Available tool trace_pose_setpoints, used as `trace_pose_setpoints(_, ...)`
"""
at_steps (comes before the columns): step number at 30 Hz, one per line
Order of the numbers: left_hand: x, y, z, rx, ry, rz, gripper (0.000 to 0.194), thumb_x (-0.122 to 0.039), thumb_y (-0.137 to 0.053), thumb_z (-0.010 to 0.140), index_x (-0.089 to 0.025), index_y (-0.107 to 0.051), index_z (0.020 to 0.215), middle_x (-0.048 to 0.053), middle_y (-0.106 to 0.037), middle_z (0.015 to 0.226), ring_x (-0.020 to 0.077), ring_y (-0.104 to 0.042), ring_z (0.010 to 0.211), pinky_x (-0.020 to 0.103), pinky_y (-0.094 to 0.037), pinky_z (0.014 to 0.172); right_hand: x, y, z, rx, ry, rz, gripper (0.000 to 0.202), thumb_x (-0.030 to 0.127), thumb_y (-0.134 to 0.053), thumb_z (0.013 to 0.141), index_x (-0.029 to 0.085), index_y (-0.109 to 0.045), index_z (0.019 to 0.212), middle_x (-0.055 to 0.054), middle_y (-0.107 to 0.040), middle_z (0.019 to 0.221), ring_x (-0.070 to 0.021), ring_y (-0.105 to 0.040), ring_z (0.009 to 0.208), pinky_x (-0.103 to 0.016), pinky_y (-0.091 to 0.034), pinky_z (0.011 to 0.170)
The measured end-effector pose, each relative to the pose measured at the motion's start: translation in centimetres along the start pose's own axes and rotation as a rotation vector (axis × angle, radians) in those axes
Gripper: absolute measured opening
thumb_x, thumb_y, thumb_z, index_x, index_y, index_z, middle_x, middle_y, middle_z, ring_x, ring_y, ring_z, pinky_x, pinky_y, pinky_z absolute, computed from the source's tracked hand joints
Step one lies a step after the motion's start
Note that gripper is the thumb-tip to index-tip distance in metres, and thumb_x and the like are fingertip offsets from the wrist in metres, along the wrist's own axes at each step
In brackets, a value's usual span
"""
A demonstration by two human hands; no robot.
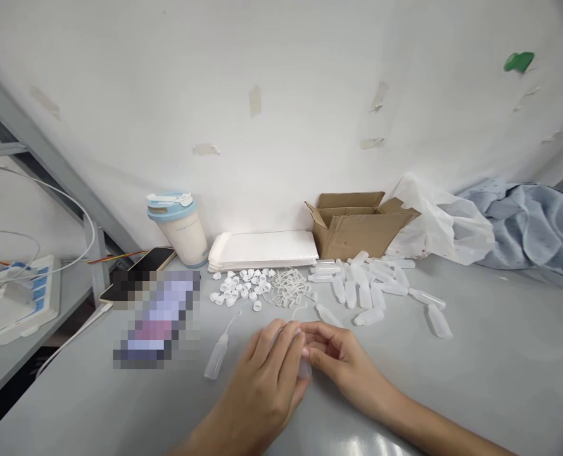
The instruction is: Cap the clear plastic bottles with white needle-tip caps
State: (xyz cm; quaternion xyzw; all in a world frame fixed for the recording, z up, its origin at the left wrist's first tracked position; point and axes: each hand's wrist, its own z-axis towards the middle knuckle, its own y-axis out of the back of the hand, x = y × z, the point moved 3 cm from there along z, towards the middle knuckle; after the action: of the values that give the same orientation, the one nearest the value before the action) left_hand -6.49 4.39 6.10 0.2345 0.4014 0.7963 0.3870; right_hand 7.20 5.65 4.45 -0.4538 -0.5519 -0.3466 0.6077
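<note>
My left hand point(272, 372) is curled over a translucent plastic squeeze bottle point(304, 369), and its fingers hide most of it. From the other side, my right hand point(345, 358) meets the bottle with thumb and fingers bent in; the exact contact is partly hidden. Left of the hands lies a bottle with a thin tip point(217, 356). Just beyond are white caps point(243, 287), a heap of thin curved white tips point(290, 288) and many loose squeeze bottles point(364, 285). One single bottle point(439, 321) lies apart at the right.
A stack of white sheets or sleeves point(266, 248), a cardboard box point(357, 234) and a cup with a blue lid point(181, 234) stand along the wall. Phones point(155, 259) lie at left. A plastic bag point(447, 228) and blue cloth point(532, 221) are at right.
</note>
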Motion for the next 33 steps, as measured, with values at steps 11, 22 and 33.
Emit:
trace_pose_setpoints(11, 4.9, 2.8, -3.6, 0.347, 0.208, -0.258, 0.043, -0.013, -0.054, 0.080, -0.020, -0.046, 0.122, 0.009, -0.053, 0.125, 0.0273, -0.041, 0.118, 0.044, -0.045, 0.095, -0.8, 0.6, -0.4, -0.028, -0.042, -0.230, 0.032, 0.043, -0.051, 0.087, 0.014, -0.061, 0.097, -0.007, -0.067, 0.081, -0.0185, -0.063, 0.078, -0.030, -0.048, 0.070)
trace_pose_setpoints(22, 8.1, 3.6, -5.1, 0.513, 0.290, -0.355, 0.049, -0.012, -0.059, 0.075, -0.026, -0.049, 0.121, 0.004, -0.055, 0.125, 0.0259, -0.038, 0.123, 0.042, -0.044, 0.097, 0.9, 2.0, 0.0, -0.166, 0.048, -0.540, 0.026, 0.036, -0.046, 0.088, 0.017, -0.061, 0.079, -0.002, -0.062, 0.070, -0.0148, -0.057, 0.066, -0.025, -0.043, 0.059)
trace_pose_setpoints(33, 8.5, 3.5, -5.0, 0.518, 0.303, -0.362, 0.049, -0.015, -0.060, 0.076, -0.025, -0.049, 0.122, 0.006, -0.056, 0.123, 0.0270, -0.041, 0.122, 0.043, -0.043, 0.096, 0.3, 0.6, -0.3, -0.002, 0.157, -0.801, 0.020, 0.027, -0.046, 0.089, 0.018, -0.062, 0.084, -0.003, -0.065, 0.076, -0.0142, -0.057, 0.065, -0.024, -0.042, 0.055)
